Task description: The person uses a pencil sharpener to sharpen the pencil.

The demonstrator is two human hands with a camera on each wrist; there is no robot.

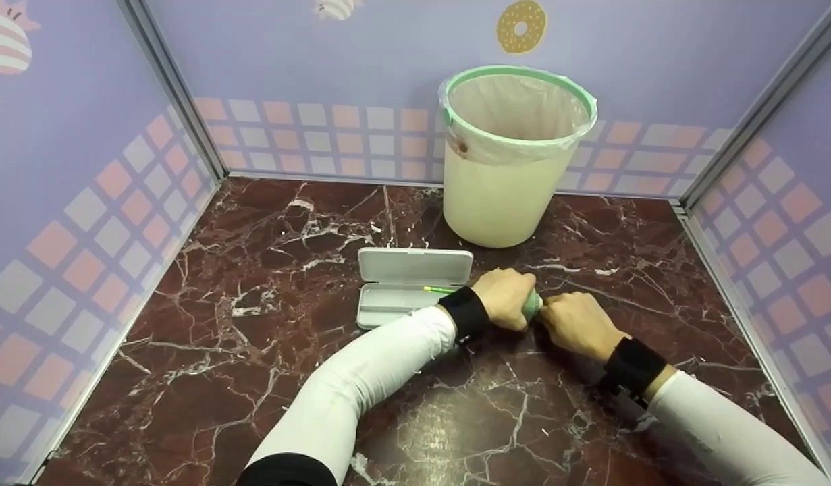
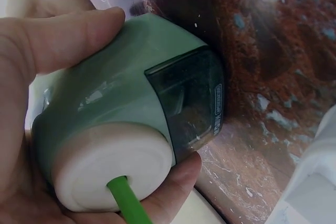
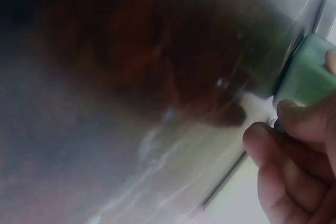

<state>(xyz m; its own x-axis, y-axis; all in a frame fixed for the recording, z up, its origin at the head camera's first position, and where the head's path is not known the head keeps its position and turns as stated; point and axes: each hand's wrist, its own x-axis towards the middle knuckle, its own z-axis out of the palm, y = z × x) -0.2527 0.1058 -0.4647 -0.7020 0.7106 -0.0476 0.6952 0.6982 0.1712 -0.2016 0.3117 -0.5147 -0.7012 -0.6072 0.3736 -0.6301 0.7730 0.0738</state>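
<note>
My left hand [image 1: 503,297] grips a green desktop pencil sharpener [image 2: 105,87], thumb on one side and fingers around the other. The sharpener has a round pale front and a dark see-through shavings window [image 2: 189,103]. Out of its front hole sticks a green pencil [image 2: 126,200]. On the sharpener's opposite side, my right hand [image 1: 580,324] pinches a small crank knob [image 3: 274,123] between thumb and forefinger; the fingers hide most of it. A pale grey pencil case [image 1: 378,317] lies open beside the left wrist, its lid raised, with a green, yellow-ended stick [image 1: 437,289] showing over it.
A cream bin [image 1: 499,196] with a green rim and a clear liner stands behind the hands, near the back wall. Patterned panels enclose the dark red marbled table [image 1: 253,378] at the back and both sides. Small white specks dot the table.
</note>
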